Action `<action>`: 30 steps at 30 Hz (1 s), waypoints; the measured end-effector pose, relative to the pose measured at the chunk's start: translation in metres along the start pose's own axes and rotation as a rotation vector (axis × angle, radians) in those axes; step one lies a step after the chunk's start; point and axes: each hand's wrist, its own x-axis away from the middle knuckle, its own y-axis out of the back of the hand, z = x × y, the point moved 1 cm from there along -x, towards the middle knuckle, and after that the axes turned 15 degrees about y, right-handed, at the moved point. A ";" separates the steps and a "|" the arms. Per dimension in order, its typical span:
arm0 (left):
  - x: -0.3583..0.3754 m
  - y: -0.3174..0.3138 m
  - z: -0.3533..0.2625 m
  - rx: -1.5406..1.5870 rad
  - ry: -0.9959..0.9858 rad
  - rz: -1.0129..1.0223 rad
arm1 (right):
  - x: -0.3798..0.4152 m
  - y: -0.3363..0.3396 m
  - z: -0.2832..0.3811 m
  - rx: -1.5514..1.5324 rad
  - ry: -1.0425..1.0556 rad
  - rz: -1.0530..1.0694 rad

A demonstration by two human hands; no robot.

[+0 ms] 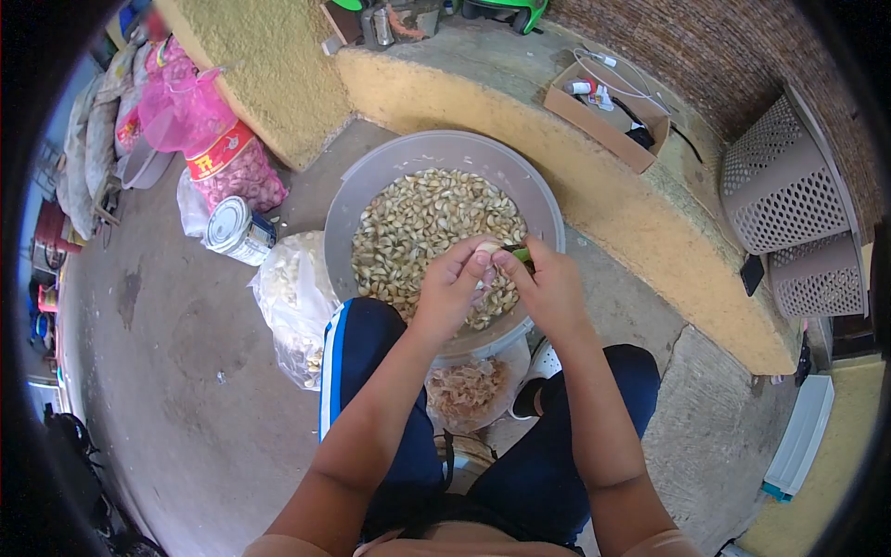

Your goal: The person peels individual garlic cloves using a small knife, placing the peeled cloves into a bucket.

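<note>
Over a wide grey tub (546, 181) full of loose garlic cloves (432, 209), my two hands meet at its near right side. My left hand (450, 283) pinches a pale garlic clove (487, 248) between thumb and fingers. Closed around a small knife with a green handle (522, 253), my right hand (552, 290) has its thumb close to the clove. The knife's blade is mostly hidden by the fingers. Below the tub, between my legs, a clear plastic bag (469, 388) holds papery brown skins.
Left of the tub are a plastic bag of pale pieces (292, 297), a metal can (239, 230) and a pink mesh sack of garlic (243, 172). A low yellow ledge (640, 237) curves along the right, bearing a cardboard box (608, 125) and perforated baskets (789, 176).
</note>
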 end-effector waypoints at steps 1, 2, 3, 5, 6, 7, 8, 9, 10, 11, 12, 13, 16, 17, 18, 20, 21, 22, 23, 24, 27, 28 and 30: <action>0.000 0.000 0.001 0.008 0.000 -0.015 | 0.000 0.000 0.000 0.015 0.010 0.007; -0.001 0.000 0.002 0.016 0.001 -0.028 | 0.000 -0.001 0.000 0.028 0.031 0.004; -0.001 -0.001 0.003 0.016 -0.003 -0.035 | 0.000 -0.002 0.000 0.040 0.054 0.001; -0.001 -0.002 0.001 0.015 -0.011 -0.052 | 0.000 -0.002 0.001 0.044 0.074 0.008; -0.001 -0.002 0.001 0.037 -0.002 -0.042 | -0.001 -0.001 0.001 0.036 0.070 0.017; 0.000 -0.002 0.000 0.059 0.007 -0.031 | -0.001 0.000 0.002 0.029 0.066 0.027; 0.000 -0.002 -0.001 0.081 0.016 -0.021 | -0.001 0.000 0.002 0.032 0.072 0.055; 0.001 -0.003 -0.001 0.090 0.027 -0.047 | -0.001 0.000 0.002 0.035 0.078 0.084; 0.001 -0.005 -0.002 0.100 0.037 -0.074 | 0.000 0.000 0.002 0.037 0.084 0.112; 0.001 -0.006 -0.002 0.110 0.048 -0.101 | 0.001 -0.001 0.002 0.028 0.079 0.134; 0.001 -0.005 -0.001 0.122 0.044 -0.095 | 0.001 -0.001 0.003 0.018 0.075 0.155; -0.001 -0.004 0.000 0.134 0.039 -0.089 | 0.001 -0.001 0.004 0.009 0.070 0.177; -0.006 0.002 -0.001 0.322 0.063 -0.090 | 0.002 0.003 0.009 0.039 0.092 0.282; -0.007 0.006 -0.002 0.410 0.077 -0.093 | 0.003 0.002 0.007 -0.037 0.043 0.230; -0.008 0.010 -0.003 0.442 0.099 -0.001 | 0.004 0.000 0.003 -0.113 -0.005 0.179; -0.009 0.018 -0.004 0.504 0.145 0.184 | 0.004 0.000 -0.002 -0.237 -0.070 0.097; -0.010 0.019 -0.002 0.495 0.193 0.225 | 0.003 0.002 -0.004 -0.286 -0.088 0.068; -0.009 0.019 0.000 0.484 0.240 0.267 | 0.002 0.003 -0.006 -0.335 -0.105 0.038; -0.009 0.018 0.002 0.474 0.289 0.309 | 0.001 0.005 -0.005 -0.332 -0.107 0.058; -0.007 0.016 0.001 0.427 0.312 0.279 | 0.000 0.008 -0.002 -0.329 -0.110 0.077; -0.003 0.009 -0.004 0.309 0.345 0.236 | -0.001 0.010 -0.001 -0.309 -0.090 0.131; -0.002 0.009 -0.005 0.284 0.335 0.254 | -0.001 0.010 -0.001 -0.301 -0.079 0.147; 0.000 0.009 -0.007 0.231 0.317 0.303 | -0.001 0.011 0.000 -0.264 -0.058 0.166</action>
